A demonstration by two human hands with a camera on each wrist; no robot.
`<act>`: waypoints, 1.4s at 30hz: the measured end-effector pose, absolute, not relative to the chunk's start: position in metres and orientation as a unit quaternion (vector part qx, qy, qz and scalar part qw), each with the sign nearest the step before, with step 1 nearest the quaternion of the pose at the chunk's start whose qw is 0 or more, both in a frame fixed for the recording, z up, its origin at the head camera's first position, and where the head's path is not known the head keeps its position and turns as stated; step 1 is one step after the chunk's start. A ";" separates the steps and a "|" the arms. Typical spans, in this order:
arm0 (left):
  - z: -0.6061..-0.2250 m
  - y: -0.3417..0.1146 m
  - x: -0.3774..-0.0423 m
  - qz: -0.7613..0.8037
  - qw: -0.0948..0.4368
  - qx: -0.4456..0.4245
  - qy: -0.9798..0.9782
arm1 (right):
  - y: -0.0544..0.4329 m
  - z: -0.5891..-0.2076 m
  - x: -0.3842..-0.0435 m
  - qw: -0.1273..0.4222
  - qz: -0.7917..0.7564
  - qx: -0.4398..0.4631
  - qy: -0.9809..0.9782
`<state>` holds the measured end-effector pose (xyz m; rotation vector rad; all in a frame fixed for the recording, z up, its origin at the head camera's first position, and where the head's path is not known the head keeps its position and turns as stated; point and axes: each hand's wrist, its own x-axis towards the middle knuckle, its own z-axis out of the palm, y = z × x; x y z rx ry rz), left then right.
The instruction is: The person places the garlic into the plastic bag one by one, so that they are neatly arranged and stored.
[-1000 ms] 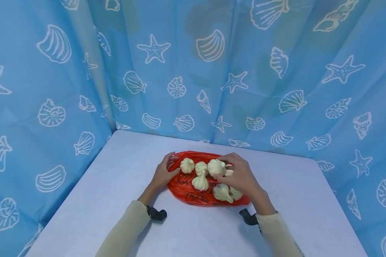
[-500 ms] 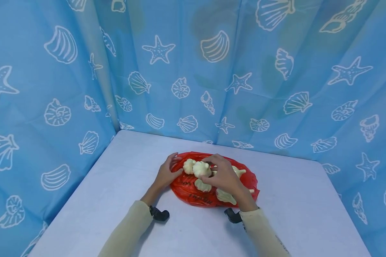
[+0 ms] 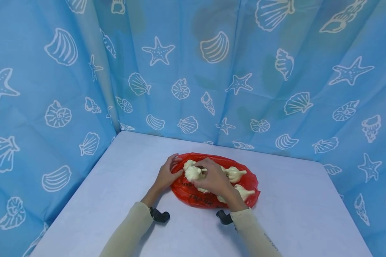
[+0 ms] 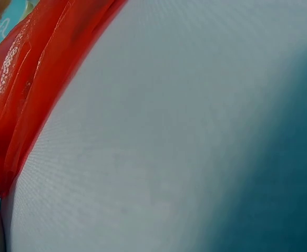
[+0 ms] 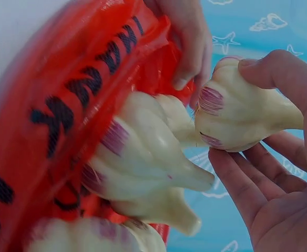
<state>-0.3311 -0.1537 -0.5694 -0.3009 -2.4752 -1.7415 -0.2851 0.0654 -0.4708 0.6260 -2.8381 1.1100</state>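
A red plastic bag (image 3: 188,196) with black print lies on the table, its top spread open around several garlic bulbs (image 3: 234,174). My left hand (image 3: 164,177) grips the bag's left edge, thumb on the near side. In the right wrist view that thumb lies against the red film, and the other fingers are mostly hidden. With thumb and fingertips my right hand (image 3: 213,179) pinches one garlic bulb (image 5: 235,113) over the left part of the bag, stem toward the palm. Another garlic bulb (image 3: 189,164) sits just behind it. The right hand partly covers the bulbs beneath.
The white table (image 3: 186,235) runs around the bag on all sides. A blue curtain (image 3: 186,100) with shell and starfish prints hangs behind and at both sides. A black wrist mount (image 3: 159,215) sits on the left forearm, another black mount (image 3: 224,217) on the right.
My right hand has moved left across the bag with the garlic bulb, whose stem now points toward the palm. Bulbs on the right are uncovered. The left hand stays at the bag's edge.
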 end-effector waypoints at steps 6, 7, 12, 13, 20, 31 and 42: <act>-0.571 -0.153 -0.332 -0.569 0.055 -0.101 -0.814 | 0.060 -0.480 -0.284 0.023 0.352 0.221 -0.909; -0.571 -0.153 -0.332 -0.569 0.056 -0.103 -0.814 | 0.059 -0.481 -0.284 0.024 0.348 0.223 -0.910; -0.572 -0.153 -0.333 -0.569 0.057 -0.108 -0.813 | 0.056 -0.485 -0.284 0.020 0.327 0.238 -0.915; -0.573 -0.153 -0.333 -0.568 0.057 -0.108 -0.814 | 0.056 -0.486 -0.284 0.019 0.323 0.238 -0.916; -0.573 -0.153 -0.330 -0.562 0.062 -0.108 -0.818 | 0.050 -0.493 -0.283 0.027 0.306 0.252 -0.917; -0.575 -0.153 -0.331 -0.565 0.061 -0.109 -0.816 | 0.047 -0.503 -0.283 0.038 0.266 0.240 -0.933; -0.572 -0.154 -0.332 -0.563 0.062 -0.104 -0.818 | 0.046 -0.504 -0.287 0.031 0.229 0.250 -0.940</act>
